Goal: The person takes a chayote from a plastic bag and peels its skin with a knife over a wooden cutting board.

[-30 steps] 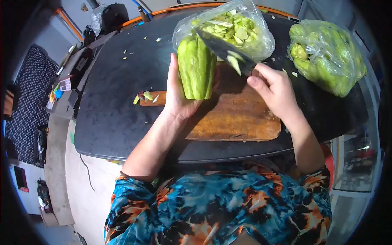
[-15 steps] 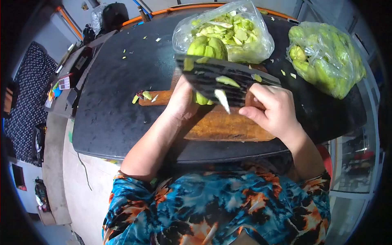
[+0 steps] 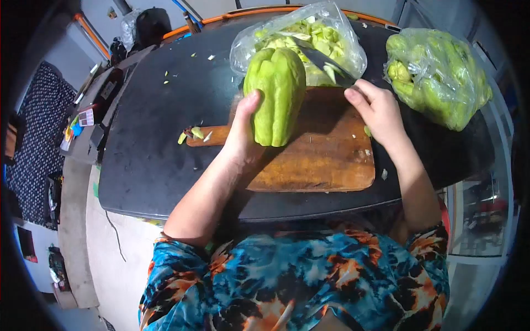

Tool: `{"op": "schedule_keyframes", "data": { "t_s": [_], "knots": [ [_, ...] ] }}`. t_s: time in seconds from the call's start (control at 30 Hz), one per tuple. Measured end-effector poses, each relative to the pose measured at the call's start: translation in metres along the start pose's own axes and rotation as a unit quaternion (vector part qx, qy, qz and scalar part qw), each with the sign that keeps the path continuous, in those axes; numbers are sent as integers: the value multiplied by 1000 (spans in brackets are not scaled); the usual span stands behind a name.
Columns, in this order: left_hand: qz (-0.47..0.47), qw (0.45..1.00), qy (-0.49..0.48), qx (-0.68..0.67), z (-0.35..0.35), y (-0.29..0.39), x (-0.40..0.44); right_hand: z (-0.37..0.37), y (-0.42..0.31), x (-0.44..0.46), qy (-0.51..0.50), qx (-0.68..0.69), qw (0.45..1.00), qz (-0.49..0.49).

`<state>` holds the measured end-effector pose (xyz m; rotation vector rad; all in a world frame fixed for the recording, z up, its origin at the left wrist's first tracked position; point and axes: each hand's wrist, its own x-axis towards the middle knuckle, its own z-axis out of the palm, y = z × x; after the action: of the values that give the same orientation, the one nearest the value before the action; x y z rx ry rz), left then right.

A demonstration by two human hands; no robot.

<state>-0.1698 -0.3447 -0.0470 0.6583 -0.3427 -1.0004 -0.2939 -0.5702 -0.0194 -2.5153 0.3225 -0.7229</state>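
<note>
My left hand (image 3: pixel 243 124) is wrapped round a green chayote (image 3: pixel 275 96), holding it upright above the wooden cutting board (image 3: pixel 314 171). My right hand (image 3: pixel 378 112) grips a broad dark-bladed knife (image 3: pixel 320 58), its handle mostly hidden in my fingers. Pale green slivers cling to the blade, which points up and left over the near side of an open clear plastic bag (image 3: pixel 353 47). Cut green peelings and pieces (image 3: pixel 323 36) fill that bag. Small scraps (image 3: pixel 197 132) lie on the board's handle.
Right of the open bag, a clear bag of whole chayotes (image 3: pixel 436 83) sits on the dark table (image 3: pixel 154 154). White and green bits are scattered over the tabletop. A side surface with assorted items (image 3: pixel 88 117) stands at the left.
The knife has swung up and away from the chayote, from crossing in front of it to over the open bag. The chayote now shows in full, tilted more upright.
</note>
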Motion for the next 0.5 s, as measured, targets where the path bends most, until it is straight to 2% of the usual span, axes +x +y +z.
{"op": "schedule_keyframes", "data": {
  "t_s": [0.03, 0.13, 0.23, 0.27, 0.37, 0.47, 0.5],
  "knots": [
    [73, 993, -5, 95, -5, 3, 8, 2, -8, -3, 8, 44, 999, -20],
    [47, 998, 2, 32, -3, 11, 10, 3, -28, -14, 16, 106, 991, -76],
    [55, 994, 77, 49, 6, 9, 6, 2, -49, -24, 31, 37, 982, -184],
    [64, 993, 99, -2, 6, 6, 8, 2, -51, -25, 21, 4, 977, -212],
    [87, 986, 120, 81, -1, 4, 7, 3, -61, -26, 7, -31, 970, -239],
    [80, 992, 91, 36, 2, 6, 7, 4, -59, -20, 37, -55, 959, -275],
    [-5, 996, 62, -62, 20, 9, 1, 7, -52, -12, 40, -70, 957, -279]
  ]
}}
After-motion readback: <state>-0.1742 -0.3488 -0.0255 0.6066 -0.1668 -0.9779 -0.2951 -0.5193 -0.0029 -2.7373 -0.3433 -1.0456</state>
